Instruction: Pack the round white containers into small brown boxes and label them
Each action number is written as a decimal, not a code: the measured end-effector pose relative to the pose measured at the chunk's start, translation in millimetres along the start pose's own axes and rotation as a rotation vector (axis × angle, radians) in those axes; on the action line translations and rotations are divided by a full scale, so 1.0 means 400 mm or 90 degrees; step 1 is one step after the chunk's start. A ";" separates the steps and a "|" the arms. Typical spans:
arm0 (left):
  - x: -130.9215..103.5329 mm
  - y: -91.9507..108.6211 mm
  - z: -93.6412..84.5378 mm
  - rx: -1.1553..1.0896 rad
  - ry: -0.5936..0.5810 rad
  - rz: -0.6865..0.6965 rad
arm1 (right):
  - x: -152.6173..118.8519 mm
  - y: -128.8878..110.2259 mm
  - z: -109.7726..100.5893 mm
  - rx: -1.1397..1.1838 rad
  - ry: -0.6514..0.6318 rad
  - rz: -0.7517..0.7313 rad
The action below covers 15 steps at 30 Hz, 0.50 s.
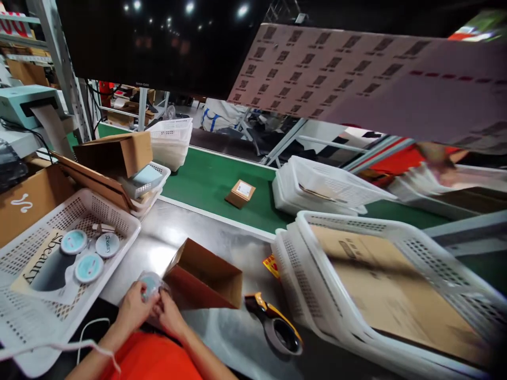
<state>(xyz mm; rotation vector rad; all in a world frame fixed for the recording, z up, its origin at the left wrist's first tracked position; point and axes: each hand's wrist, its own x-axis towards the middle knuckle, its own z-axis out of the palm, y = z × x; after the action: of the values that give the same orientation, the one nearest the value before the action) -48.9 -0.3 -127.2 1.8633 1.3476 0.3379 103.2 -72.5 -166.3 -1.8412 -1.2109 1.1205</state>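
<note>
Close to my body, my left hand (pixel 137 307) and my right hand (pixel 169 312) are together around a round jar with a light blue lid (pixel 149 285). Clear plastic seems to cover the jar. My left fingers grip its near side, while my right fingers pinch at its right edge, perhaps on the plastic. Just right of the hands stands an open cardboard box (pixel 206 279). To the left, a white basket (pixel 129 224) holds several similar round jars (pixel 88 267), a printed "beauty" card (pixel 39 264) and a small pale item (pixel 103 228).
A tape dispenser (pixel 277 327) lies right of the box. Stacked white baskets (pixel 295 264) with flat cardboard (pixel 380 279) stand at right. Behind, a green conveyor belt (pixel 206 179) carries a small carton (pixel 241 193) and more baskets (pixel 312 182). A monitor (pixel 158 42) hangs above.
</note>
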 end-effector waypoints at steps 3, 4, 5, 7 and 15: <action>0.005 0.042 -0.005 0.125 -0.034 0.002 | -0.006 -0.012 -0.005 -0.028 -0.033 -0.051; 0.010 0.049 -0.013 0.158 -0.042 -0.008 | -0.012 -0.015 -0.012 -0.039 -0.035 -0.065; 0.017 0.053 -0.025 0.181 -0.047 -0.020 | -0.019 -0.019 -0.020 -0.050 -0.033 -0.079; 0.027 0.056 -0.055 0.203 -0.047 -0.034 | -0.039 -0.023 -0.040 -0.068 -0.024 -0.106; -0.011 0.088 -0.111 0.298 0.002 -0.032 | -0.088 -0.012 -0.087 -0.094 0.204 -0.259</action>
<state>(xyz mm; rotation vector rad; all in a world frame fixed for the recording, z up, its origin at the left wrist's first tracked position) -54.3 11.1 -71.8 2.1982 1.5696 -0.0073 125.9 -105.9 -137.1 -1.6921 -1.4171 0.5037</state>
